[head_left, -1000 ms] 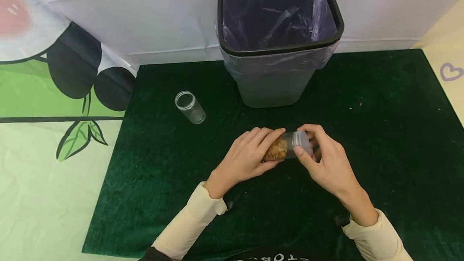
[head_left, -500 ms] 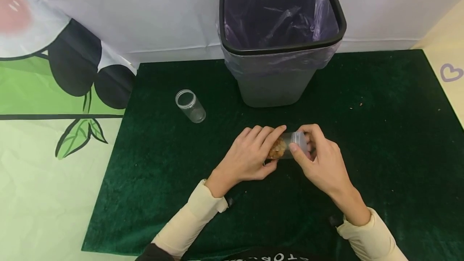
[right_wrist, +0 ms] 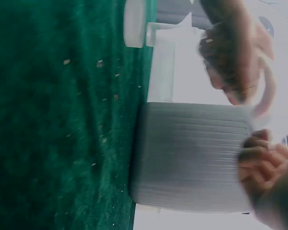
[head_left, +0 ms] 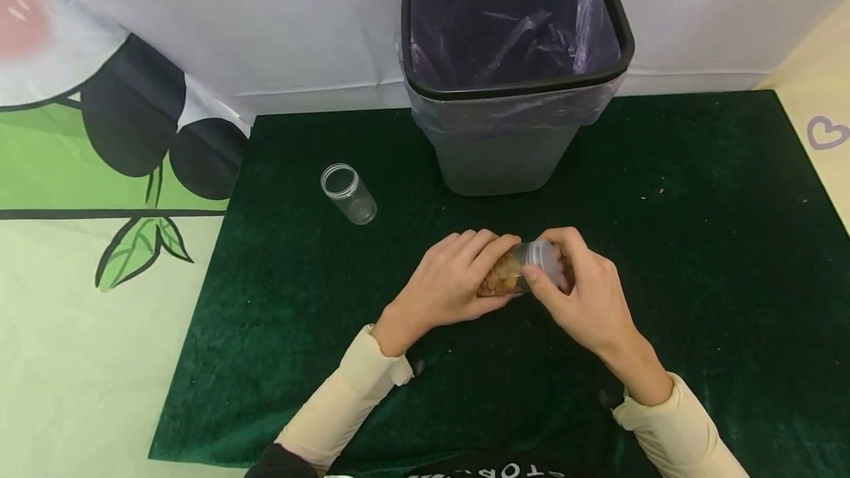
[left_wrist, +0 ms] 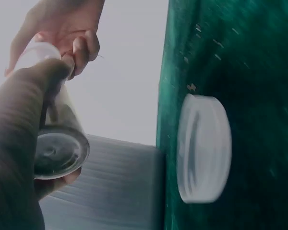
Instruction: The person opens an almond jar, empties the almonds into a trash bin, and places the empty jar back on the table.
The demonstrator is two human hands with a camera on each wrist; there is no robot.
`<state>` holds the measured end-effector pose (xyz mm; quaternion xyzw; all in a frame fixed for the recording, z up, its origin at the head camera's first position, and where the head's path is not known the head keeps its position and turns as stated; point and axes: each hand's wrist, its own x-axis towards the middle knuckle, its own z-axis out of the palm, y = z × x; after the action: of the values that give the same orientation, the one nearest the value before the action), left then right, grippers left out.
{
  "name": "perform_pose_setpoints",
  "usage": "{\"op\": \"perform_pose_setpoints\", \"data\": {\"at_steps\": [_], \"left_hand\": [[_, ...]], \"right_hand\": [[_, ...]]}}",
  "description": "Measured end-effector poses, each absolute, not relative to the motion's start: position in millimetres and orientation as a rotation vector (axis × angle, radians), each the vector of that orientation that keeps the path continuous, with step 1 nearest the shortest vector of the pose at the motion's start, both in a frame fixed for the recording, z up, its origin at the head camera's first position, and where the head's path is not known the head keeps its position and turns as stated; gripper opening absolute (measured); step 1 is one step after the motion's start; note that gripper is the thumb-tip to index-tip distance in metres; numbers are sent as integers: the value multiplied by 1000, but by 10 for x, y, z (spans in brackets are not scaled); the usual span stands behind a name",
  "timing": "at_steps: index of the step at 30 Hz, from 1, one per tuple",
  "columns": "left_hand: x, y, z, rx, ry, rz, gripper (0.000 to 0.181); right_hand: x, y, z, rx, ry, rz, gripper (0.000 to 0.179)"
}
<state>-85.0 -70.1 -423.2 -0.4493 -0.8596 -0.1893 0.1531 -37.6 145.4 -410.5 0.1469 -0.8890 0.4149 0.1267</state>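
Note:
Over the middle of the green cloth, my left hand grips the body of a clear plastic jar partly filled with lumpy, golden-brown pieces. The jar lies tilted sideways, its capped end to the right. Around the whitish lid, the thumb and fingers of my right hand are curled; some fingertips are hidden behind it. In the left wrist view the jar's round base shows below my fingers. A second clear jar, without a lid, stands to the left. A loose white lid rests on the cloth.
A grey bin with a black rim and clear liner stands behind my hands. Small crumbs dot the green cloth. A white sheet hangs behind, and a printed cartoon backdrop lies at left.
My right hand has shifted slightly left and turned on the lid. The jar and its contents have rolled a little in my left hand; the open jar and bin have stayed put.

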Motion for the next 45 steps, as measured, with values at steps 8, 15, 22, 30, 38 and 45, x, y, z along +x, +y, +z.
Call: {"op": "perform_pose_setpoints", "data": {"at_steps": [8, 15, 22, 30, 38, 45], "left_hand": [[-821, -679, -4179, -1426, -2502, -914, 63], [-844, -675, -4142, -1470, -2526, -1042, 63], [-880, -651, -4091, -1572, -2531, -1189, 66], [-921, -718, -3991, -1645, -2586, -1399, 68], [-1028, -789, -3920, -1639, -2702, -1496, 68], [-1048, -812, -3919, -1543, -2771, -1259, 67]], "right_hand": [[-491, 1444, -4157, 613, -2199, 1201, 57], [-535, 1465, -4143, 673, -2142, 1181, 55], [-556, 1488, -4059, 734, -2057, 1128, 56], [-599, 1511, -3886, 974, -2047, 1017, 55], [-565, 1684, -3770, 1195, -2349, 995, 57], [-505, 1774, -3755, 1218, -2487, 1035, 51]]}}
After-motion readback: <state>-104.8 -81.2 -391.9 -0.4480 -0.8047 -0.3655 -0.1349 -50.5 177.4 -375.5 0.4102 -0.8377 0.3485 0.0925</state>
